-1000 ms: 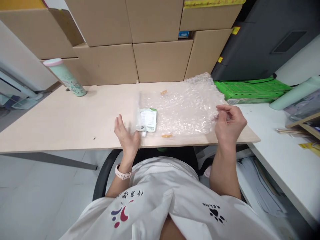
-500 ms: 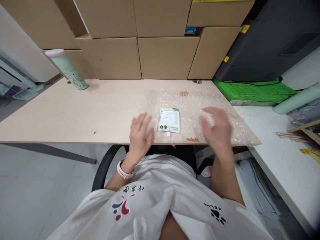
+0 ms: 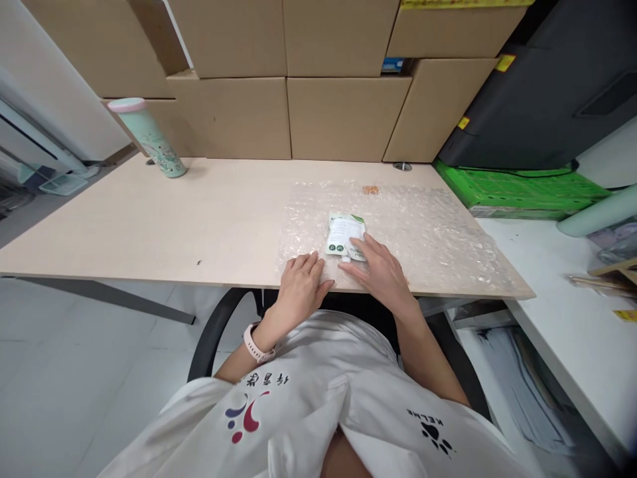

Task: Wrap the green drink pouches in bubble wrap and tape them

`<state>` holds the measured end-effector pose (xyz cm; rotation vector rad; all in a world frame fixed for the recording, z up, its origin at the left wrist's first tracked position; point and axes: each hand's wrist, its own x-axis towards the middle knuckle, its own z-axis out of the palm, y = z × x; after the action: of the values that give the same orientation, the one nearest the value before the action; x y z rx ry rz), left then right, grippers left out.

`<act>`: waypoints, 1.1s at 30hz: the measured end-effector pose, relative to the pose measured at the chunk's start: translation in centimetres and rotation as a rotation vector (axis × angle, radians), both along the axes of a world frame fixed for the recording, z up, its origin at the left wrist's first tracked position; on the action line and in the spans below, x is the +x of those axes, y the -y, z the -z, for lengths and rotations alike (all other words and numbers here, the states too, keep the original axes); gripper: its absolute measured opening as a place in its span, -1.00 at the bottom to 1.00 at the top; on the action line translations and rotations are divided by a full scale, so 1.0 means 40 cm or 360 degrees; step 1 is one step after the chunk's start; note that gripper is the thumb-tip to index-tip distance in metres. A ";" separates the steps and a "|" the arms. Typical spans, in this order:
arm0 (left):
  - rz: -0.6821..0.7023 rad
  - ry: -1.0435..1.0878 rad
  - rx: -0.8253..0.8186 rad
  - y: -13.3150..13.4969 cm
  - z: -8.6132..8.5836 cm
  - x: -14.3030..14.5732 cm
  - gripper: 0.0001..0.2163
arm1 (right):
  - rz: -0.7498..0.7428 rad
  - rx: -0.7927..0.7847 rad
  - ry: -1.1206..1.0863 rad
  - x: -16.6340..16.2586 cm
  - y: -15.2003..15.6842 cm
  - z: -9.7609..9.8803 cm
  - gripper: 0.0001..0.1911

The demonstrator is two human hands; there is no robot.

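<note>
A small white spout pouch (image 3: 340, 230) with green print lies on a sheet of bubble wrap (image 3: 428, 232), its spout towards me. My right hand (image 3: 381, 269) is at the pouch's lower right corner. Its forefinger rests over the printed face and its thumb sits beside the spout, so the corner is between them; the underside is hidden. Left of the pouch, my left hand (image 3: 301, 285) lies palm down on the near edge of the bubble wrap, fingers stretched out, holding nothing. A pale pink band (image 3: 256, 345) is round the left wrist.
A mint green tumbler (image 3: 154, 143) with a pink lid stands at the desk's back left. Cardboard boxes (image 3: 239, 119) line the back. On the right are a green crate (image 3: 522, 192), a dark case (image 3: 537, 99) and a white side table (image 3: 562, 318).
Both hands have come down and inward. My right hand has moved left onto the pouch's spout end, while my left hand has settled on the bubble wrap. The view has shifted slightly.
</note>
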<state>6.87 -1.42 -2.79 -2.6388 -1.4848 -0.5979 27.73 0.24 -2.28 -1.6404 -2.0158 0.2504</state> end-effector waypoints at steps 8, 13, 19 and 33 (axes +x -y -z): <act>0.0033 0.0138 0.0030 0.008 0.017 -0.005 -0.65 | -0.0021 0.0099 -0.0305 -0.042 -0.089 -0.010 -0.35; 0.0067 0.0263 0.0013 0.001 0.027 -0.006 -0.64 | -0.0151 0.0171 -0.0919 -0.074 -0.125 0.003 -0.56; 0.0116 0.0962 -0.0136 0.020 0.025 -0.033 -0.72 | 0.0052 0.0153 -0.1387 -0.099 -0.134 0.003 -0.70; -0.0475 0.2635 -0.0709 -0.014 -0.013 -0.133 -0.54 | -0.0077 0.0046 -0.1497 -0.265 0.006 0.033 -0.83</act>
<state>1.56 -0.85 -2.27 -1.6522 -2.2514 -3.0413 17.14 0.01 -3.61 -1.1167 -1.3117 0.8259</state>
